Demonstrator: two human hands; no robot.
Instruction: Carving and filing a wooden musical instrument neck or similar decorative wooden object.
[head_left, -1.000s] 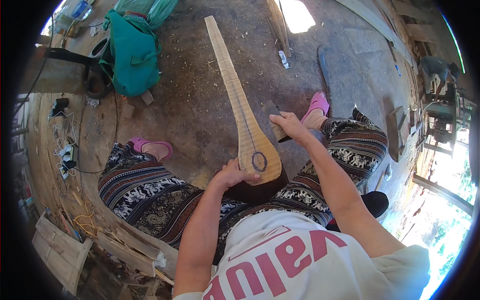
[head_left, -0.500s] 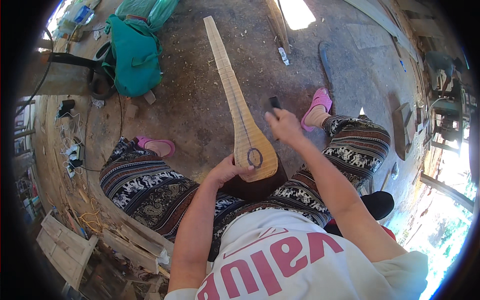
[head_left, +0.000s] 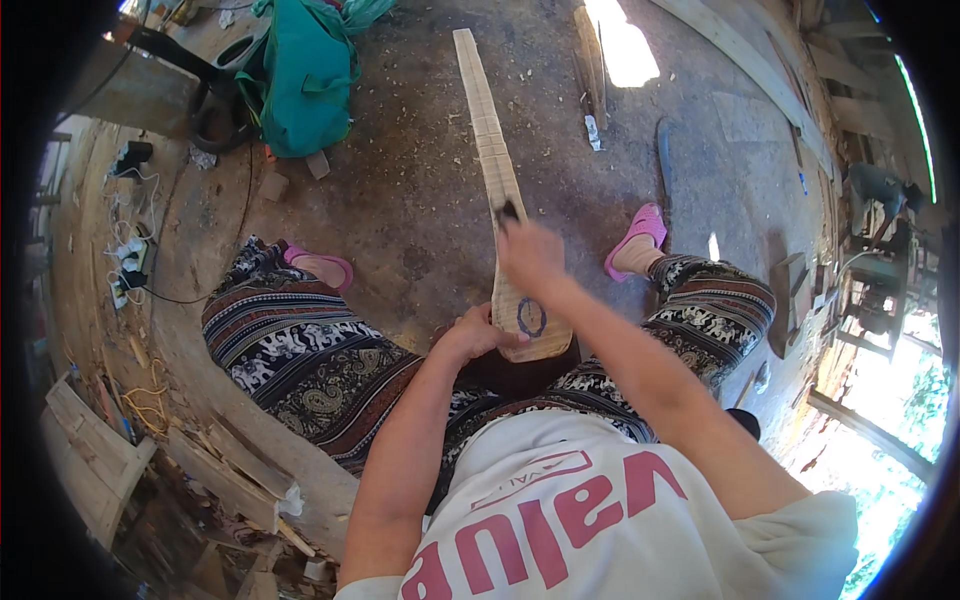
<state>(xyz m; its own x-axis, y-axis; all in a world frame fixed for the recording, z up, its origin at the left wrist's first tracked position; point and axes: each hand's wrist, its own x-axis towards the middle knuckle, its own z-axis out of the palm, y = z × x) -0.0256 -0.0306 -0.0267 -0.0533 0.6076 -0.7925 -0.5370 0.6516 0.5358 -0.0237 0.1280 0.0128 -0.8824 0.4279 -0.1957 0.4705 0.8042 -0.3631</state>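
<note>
A long-necked pale wooden instrument body, lute-like, points away from me with its wide end at my lap. A dark line runs along its middle, and a dark ring is drawn on the wide end. My left hand grips the left edge of that end, thumb on top. Over the lower neck, my right hand is closed round a small dark block, partly hidden by the fingers and blurred. Whether the block touches the wood I cannot tell. Under the wide end lies a dark brown rounded piece.
My legs in patterned trousers spread to both sides, feet in pink clogs. A green bag stands at the far left. Wood strips and a curved blade-like piece lie on the floor. Plugs with white cables sit at left.
My right hand has moved left with the dark block, from beside the instrument body to over its lower neck. The view has shifted, and the instrument stands more upright in it.
</note>
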